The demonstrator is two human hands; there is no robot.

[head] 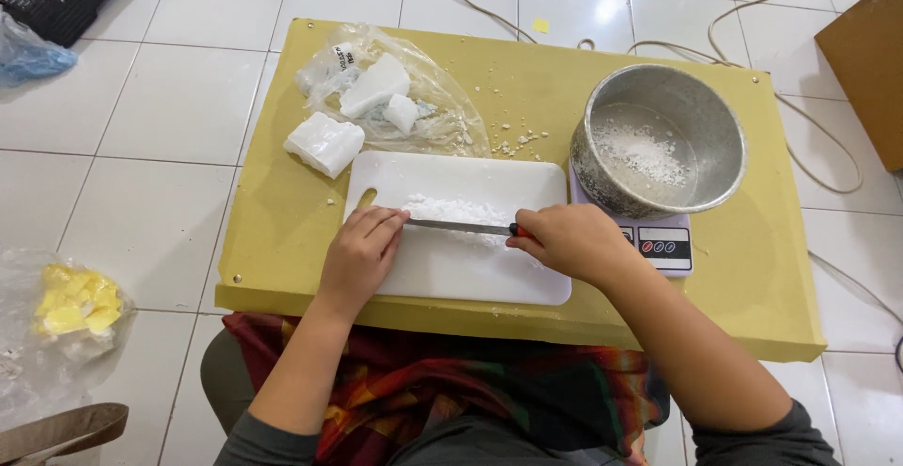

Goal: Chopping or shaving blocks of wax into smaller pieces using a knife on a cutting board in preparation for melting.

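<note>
My right hand (571, 240) grips the red handle of a knife (461, 227) that lies flat across a white cutting board (489, 278). My left hand (359, 252) rests on the board with its fingertips pressing the blade's tip. Just beyond the blade lies a heap of white shavings (453, 208). The board sits on a low yellow table (282, 231).
A metal pot (658, 142) holding white shavings stands on a small scale (666, 245) at the right. White wax-like blocks (324, 142) and a clear plastic bag (395, 90) with more chunks lie behind the board. A bag of yellow pieces (75, 301) is on the tiled floor, left.
</note>
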